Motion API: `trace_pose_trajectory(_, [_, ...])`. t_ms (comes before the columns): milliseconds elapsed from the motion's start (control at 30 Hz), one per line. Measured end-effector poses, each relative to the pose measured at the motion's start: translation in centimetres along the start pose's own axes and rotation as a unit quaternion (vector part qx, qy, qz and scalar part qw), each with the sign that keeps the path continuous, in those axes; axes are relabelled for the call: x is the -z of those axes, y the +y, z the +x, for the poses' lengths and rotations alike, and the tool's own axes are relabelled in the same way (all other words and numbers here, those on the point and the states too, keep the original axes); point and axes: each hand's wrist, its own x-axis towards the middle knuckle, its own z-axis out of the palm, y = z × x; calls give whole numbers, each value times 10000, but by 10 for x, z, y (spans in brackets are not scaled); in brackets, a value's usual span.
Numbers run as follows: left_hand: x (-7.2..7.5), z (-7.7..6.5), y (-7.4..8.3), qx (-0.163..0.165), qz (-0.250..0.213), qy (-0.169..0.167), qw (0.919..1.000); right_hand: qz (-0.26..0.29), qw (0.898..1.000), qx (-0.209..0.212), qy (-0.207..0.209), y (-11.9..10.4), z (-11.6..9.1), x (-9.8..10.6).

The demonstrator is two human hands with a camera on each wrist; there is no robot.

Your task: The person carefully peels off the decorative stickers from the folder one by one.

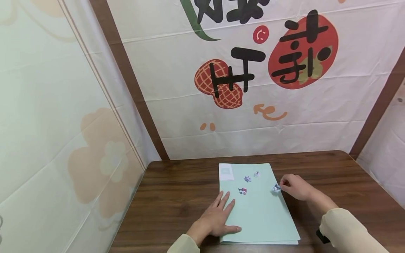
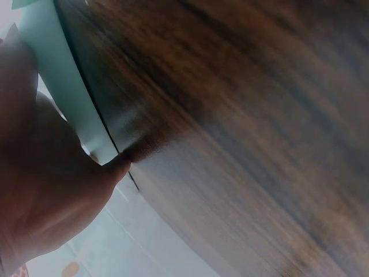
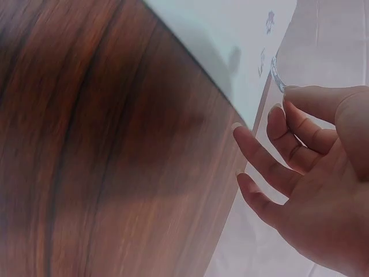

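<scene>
Pale green and smooth, a flat rectangular folder (image 1: 262, 218) is laid on the dark wood-grain surface (image 1: 177, 196) and pressed at its near left edge by the left hand (image 1: 218, 218), fingers spread flat. A small sticker (image 1: 276, 188) is pinched at the folder's right edge by the right hand (image 1: 295, 187), its other fingers loosely curled. Three more stickers (image 1: 242, 190) are seen stuck higher up. Being thin and limp, the pinched sticker could likely curl onto itself or land crooked.

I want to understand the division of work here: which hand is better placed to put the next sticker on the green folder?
Probably the right. The right hand already pinches a small sticker at the green folder's right edge. The left hand lies flat on the folder's left edge, seemingly steadying it.
</scene>
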Motion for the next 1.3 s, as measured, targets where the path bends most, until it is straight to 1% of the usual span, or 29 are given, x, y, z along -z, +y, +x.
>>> trace_pose_trajectory(133, [2, 0, 0, 88, -59, -83, 9999, -44, 10000, -76, -37, 6, -3, 6])
trace_pose_trajectory(367, [6, 1, -1, 63, 24, -3, 10000, -183, 9997, -165, 15, 23, -7, 19])
trace_pose_trajectory(633, [4, 4, 1, 86, -10, -39, 10000, -365, 9972, -634, 129, 56, -22, 33])
trace_pose_trajectory(833, [4, 7, 1, 64, -26, -16, 10000, -533, 9948, -832, 233, 73, -31, 41])
trace_pose_trajectory(1100, [-10, 11, -7, -5, -153, -108, 9998, -729, 9912, -1034, 398, 88, -43, 44])
trace_pose_trajectory(1300, [-14, 17, -9, -21, -209, -7, 9998, -919, 9875, -1090, 672, 101, -50, 48])
